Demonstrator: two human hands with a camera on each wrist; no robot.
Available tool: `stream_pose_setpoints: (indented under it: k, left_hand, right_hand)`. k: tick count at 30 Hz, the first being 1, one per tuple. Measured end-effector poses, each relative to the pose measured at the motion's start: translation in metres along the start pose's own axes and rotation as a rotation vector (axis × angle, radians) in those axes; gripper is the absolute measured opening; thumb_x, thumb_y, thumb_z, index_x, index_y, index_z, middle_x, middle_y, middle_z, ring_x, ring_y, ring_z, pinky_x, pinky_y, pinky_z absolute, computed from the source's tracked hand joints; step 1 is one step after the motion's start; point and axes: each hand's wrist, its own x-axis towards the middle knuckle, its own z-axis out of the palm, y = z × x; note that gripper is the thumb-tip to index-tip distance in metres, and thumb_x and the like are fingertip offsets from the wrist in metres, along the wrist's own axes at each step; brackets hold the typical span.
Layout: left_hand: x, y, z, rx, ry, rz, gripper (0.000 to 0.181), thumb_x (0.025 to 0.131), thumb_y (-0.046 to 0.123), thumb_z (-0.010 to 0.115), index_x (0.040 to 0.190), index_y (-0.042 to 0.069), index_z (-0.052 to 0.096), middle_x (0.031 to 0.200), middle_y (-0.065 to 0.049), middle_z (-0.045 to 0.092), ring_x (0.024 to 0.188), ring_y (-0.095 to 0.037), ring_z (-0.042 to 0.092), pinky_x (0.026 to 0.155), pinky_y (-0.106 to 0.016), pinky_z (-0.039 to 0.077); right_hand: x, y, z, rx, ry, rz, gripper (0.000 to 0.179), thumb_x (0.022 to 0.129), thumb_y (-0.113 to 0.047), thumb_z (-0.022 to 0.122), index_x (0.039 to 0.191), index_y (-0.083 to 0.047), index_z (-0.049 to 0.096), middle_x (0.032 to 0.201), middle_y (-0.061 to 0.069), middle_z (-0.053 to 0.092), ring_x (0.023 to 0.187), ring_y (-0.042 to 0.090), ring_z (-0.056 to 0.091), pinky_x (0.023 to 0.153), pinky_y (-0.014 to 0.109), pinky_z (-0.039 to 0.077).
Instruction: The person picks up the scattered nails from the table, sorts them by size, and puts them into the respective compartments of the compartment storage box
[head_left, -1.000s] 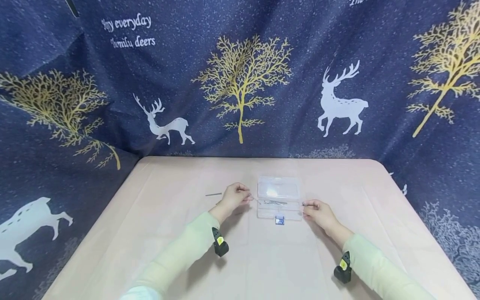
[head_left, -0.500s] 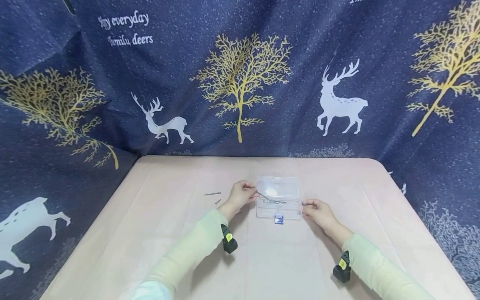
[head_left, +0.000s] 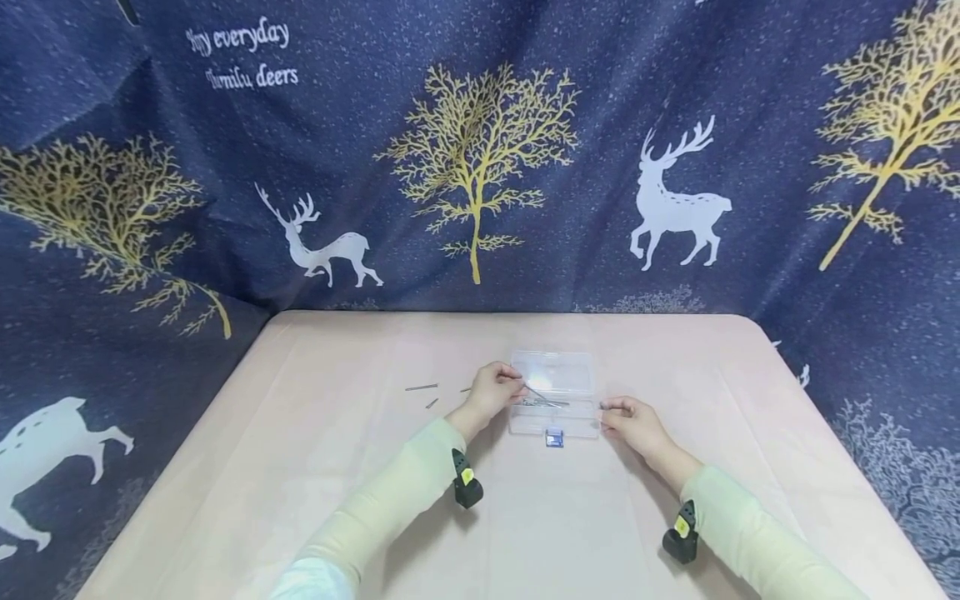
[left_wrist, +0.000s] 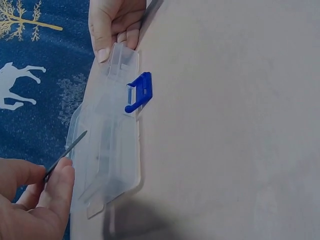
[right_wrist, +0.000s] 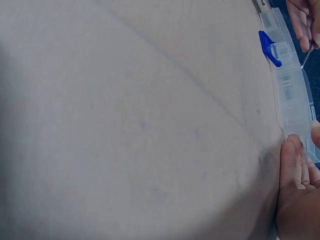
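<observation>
My left hand (head_left: 491, 393) pinches a dark metal nail (left_wrist: 67, 153) between thumb and fingers. Its pointed end reaches out over a clear plastic box (head_left: 525, 427), whose lid (head_left: 562, 364) stands open at the back. Inside the box's rear part lie several metal nails (head_left: 557, 405), partly overlapped by the held one in the head view. At the box's right end, my right hand (head_left: 636, 427) grips the wall with thumb and fingers. A blue latch (left_wrist: 145, 90) hangs at the front.
Left of the box, a long nail (head_left: 422, 387) and a short one (head_left: 432, 403) lie on the pale tablecloth (head_left: 337, 400). Another nail end (head_left: 466, 389) shows behind my left hand. A dark blue patterned curtain (head_left: 330, 125) hangs behind the table.
My left hand has moved right, bringing the nail from the box's left edge to over its inside. Nails on the table behind it came into view. My right hand stays at the box's end.
</observation>
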Motion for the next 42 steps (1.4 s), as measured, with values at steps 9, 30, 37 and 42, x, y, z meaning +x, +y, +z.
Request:
stream_pose_setpoints:
  k: [9, 30, 37, 42]
  left_hand:
    - [-0.005, 0.003, -0.003, 0.044, -0.038, 0.005, 0.018, 0.088, -0.007, 0.057, 0.105, -0.012, 0.055, 0.085, -0.014, 0.062, 0.08, -0.026, 0.07, 0.073, -0.026, 0.059]
    - [-0.007, 0.022, -0.023, 0.153, -0.073, 0.055, 0.018, 0.092, 0.003, 0.056, 0.106, -0.008, 0.056, 0.099, -0.02, 0.063, 0.088, -0.033, 0.069, 0.079, -0.039, 0.059]
    - [-0.001, 0.023, -0.042, 0.297, -0.079, 0.129, 0.017, 0.093, 0.006, 0.056, 0.105, -0.005, 0.058, 0.097, -0.018, 0.064, 0.083, -0.028, 0.068, 0.077, -0.04, 0.059]
    - [0.006, 0.018, -0.058, 0.413, -0.052, 0.197, 0.01, 0.091, 0.004, 0.058, 0.099, -0.002, 0.06, 0.088, -0.013, 0.063, 0.077, -0.022, 0.065, 0.073, -0.031, 0.058]
  right_hand:
    - [0.0, -0.003, 0.004, 0.021, -0.009, -0.019, 0.039, 0.091, -0.007, 0.058, 0.121, 0.016, 0.048, 0.107, 0.027, 0.062, 0.077, 0.006, 0.064, 0.073, 0.02, 0.057]
    - [0.002, -0.009, -0.003, 0.019, -0.069, 0.021, 0.042, 0.092, -0.008, 0.056, 0.124, 0.018, 0.045, 0.107, 0.026, 0.063, 0.079, 0.008, 0.064, 0.075, 0.024, 0.058]
    - [0.002, -0.013, -0.006, 0.025, -0.11, 0.077, 0.042, 0.092, -0.006, 0.053, 0.125, 0.019, 0.043, 0.101, 0.021, 0.064, 0.079, 0.01, 0.064, 0.075, 0.027, 0.059]
    - [0.002, -0.018, -0.006, 0.042, -0.116, 0.11, 0.041, 0.094, -0.004, 0.051, 0.126, 0.02, 0.04, 0.104, 0.026, 0.061, 0.081, 0.012, 0.065, 0.074, 0.027, 0.059]
